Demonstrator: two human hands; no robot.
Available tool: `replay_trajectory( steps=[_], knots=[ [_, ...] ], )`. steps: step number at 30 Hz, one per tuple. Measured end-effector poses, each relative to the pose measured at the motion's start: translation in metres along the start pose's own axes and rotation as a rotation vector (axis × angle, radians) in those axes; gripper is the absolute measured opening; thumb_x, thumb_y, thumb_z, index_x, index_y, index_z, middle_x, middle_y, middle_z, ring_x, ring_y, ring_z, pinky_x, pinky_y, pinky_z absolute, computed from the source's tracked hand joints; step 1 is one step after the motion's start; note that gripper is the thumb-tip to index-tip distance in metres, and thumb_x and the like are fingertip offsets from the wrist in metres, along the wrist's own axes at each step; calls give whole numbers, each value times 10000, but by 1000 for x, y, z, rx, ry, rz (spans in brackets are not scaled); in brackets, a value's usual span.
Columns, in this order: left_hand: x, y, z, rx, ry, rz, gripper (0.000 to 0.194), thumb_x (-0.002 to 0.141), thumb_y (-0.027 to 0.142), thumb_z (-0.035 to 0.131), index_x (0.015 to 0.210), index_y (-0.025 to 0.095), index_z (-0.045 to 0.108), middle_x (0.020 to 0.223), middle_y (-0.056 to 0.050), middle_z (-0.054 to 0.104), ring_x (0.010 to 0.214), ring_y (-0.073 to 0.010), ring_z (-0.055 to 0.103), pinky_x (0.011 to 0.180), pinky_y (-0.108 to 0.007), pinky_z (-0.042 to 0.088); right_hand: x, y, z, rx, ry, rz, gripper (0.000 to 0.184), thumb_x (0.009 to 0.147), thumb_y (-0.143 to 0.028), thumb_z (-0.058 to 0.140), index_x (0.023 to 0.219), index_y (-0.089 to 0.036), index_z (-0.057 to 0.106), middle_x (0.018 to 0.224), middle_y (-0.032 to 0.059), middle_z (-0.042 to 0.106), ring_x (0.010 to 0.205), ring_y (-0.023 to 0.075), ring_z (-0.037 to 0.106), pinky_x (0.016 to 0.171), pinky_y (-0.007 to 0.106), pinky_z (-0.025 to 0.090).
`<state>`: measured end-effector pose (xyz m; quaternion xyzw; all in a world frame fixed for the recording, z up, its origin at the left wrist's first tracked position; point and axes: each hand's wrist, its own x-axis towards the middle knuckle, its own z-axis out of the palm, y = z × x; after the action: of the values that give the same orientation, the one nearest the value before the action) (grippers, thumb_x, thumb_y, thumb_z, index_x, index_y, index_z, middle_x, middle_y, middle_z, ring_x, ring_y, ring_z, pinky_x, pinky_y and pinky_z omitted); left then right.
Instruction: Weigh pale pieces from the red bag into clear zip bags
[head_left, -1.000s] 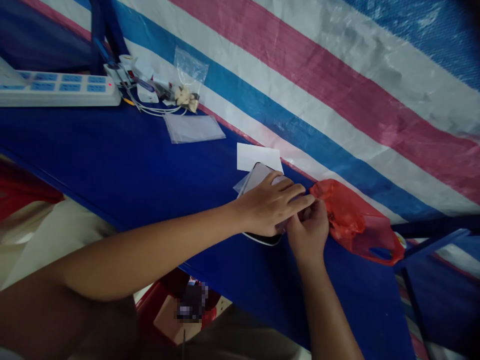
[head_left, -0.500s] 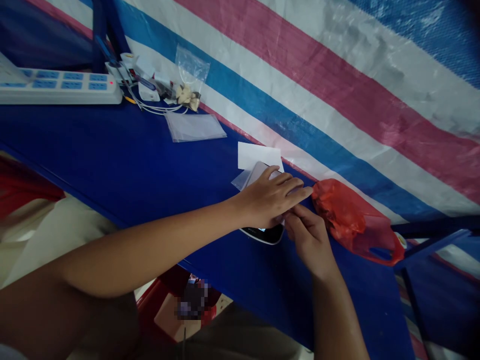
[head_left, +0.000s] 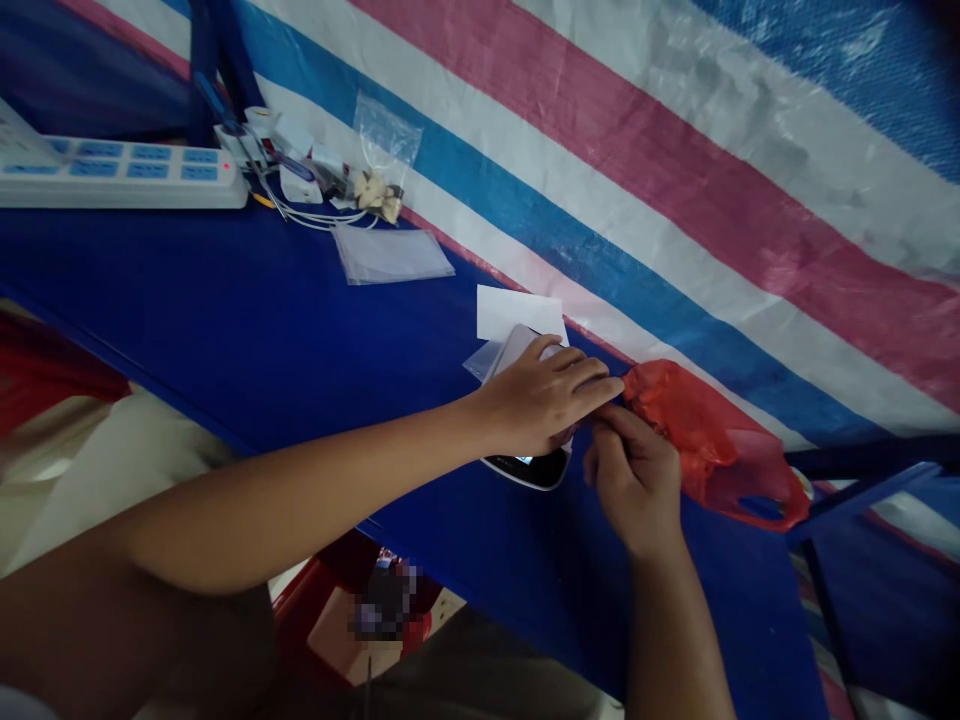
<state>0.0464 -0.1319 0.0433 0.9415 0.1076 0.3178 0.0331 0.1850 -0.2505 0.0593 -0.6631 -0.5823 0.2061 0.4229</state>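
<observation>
A flat black device with a pale rim and a small lit screen lies on the blue table, mostly covered by my left hand. That hand is palm down with its fingers stretched out, and its thumb rests over a pale flat piece. A clear plastic sleeve sticks out beside it, with a white card just behind. My right hand is close to the left fingertips, right of the device. Its fingers are curled closed, and anything between them is hidden.
A red plastic bag lies to the right, close to my right hand. Farther left are a stack of clear sleeves, a bag of small beige pieces, cables and a white power strip. Striped sheeting rises behind the table.
My right hand has shifted slightly right and away from the device, uncovering its right edge. My left hand has stayed almost still.
</observation>
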Motion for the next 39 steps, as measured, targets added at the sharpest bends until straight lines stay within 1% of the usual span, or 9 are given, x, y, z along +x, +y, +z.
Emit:
replay_trajectory(
  steps=[3, 5, 12, 17, 22, 24, 28, 36, 39],
  knots=[
    [0, 0, 0, 5, 1, 7, 491, 908, 212, 553, 1390, 136, 489, 1362, -152, 600, 1252, -297, 542, 1116, -504, 342, -3, -7, -2, 84, -150, 98, 207, 949, -230, 500, 921, -183, 700, 495, -61, 540, 416, 117, 499, 466, 245, 374],
    [0, 0, 0, 10, -3, 8, 476, 921, 224, 548, 1386, 138, 495, 1360, -154, 602, 1255, -298, 543, 1117, -506, 344, -5, -12, -3, 126, -223, 125, 182, 947, -221, 517, 928, -178, 694, 520, -59, 575, 415, 113, 530, 477, 245, 386],
    [0, -1, 3, 30, 16, -7, 461, 926, 219, 561, 1380, 168, 501, 1353, -145, 610, 1251, -284, 548, 1109, -493, 360, -8, -20, -6, 191, -332, 119, 269, 1009, -246, 482, 1204, -188, 658, 638, -26, 700, 620, 157, 710, 632, 259, 489],
    [-1, -4, 2, 55, 23, -24, 465, 923, 195, 556, 1382, 155, 490, 1367, -141, 605, 1252, -279, 546, 1122, -504, 351, -10, -18, -6, 189, -208, 145, 314, 986, -280, 540, 1258, -195, 672, 742, 2, 743, 628, 177, 734, 615, 275, 538],
    [-1, -5, -1, 60, 7, -38, 485, 913, 193, 569, 1389, 160, 486, 1374, -138, 600, 1267, -281, 536, 1132, -507, 345, -11, -20, 1, 143, -149, 142, 317, 930, -308, 643, 1219, -200, 720, 701, -13, 721, 564, 175, 717, 550, 266, 544],
    [0, -5, -1, 56, 3, -41, 491, 905, 174, 565, 1390, 167, 487, 1374, -139, 600, 1272, -279, 533, 1131, -506, 345, -10, -20, 7, 103, -97, 130, 277, 905, -300, 676, 1152, -203, 754, 647, -37, 684, 513, 159, 691, 517, 252, 527],
    [0, -4, -1, 49, 9, -38, 506, 897, 125, 533, 1399, 160, 478, 1379, -146, 596, 1285, -273, 533, 1131, -493, 337, -7, -17, 17, 22, 39, 92, 182, 880, -282, 700, 1012, -208, 799, 480, -88, 526, 431, 125, 622, 471, 219, 487],
    [-1, -5, 0, -47, 16, -63, 527, 902, 264, 569, 1407, 145, 473, 1389, -157, 593, 1284, -289, 532, 1138, -486, 335, -7, -5, 21, 19, 83, 38, 183, 895, -294, 687, 1019, -231, 806, 482, -77, 573, 428, 125, 624, 471, 213, 487],
    [-1, -5, 0, -48, 14, -63, 518, 902, 264, 568, 1395, 132, 482, 1386, -157, 598, 1277, -288, 537, 1139, -491, 334, -7, -7, 21, 27, 51, 58, 203, 901, -308, 671, 1022, -206, 796, 483, -72, 571, 420, 129, 624, 465, 216, 481]
  ],
)
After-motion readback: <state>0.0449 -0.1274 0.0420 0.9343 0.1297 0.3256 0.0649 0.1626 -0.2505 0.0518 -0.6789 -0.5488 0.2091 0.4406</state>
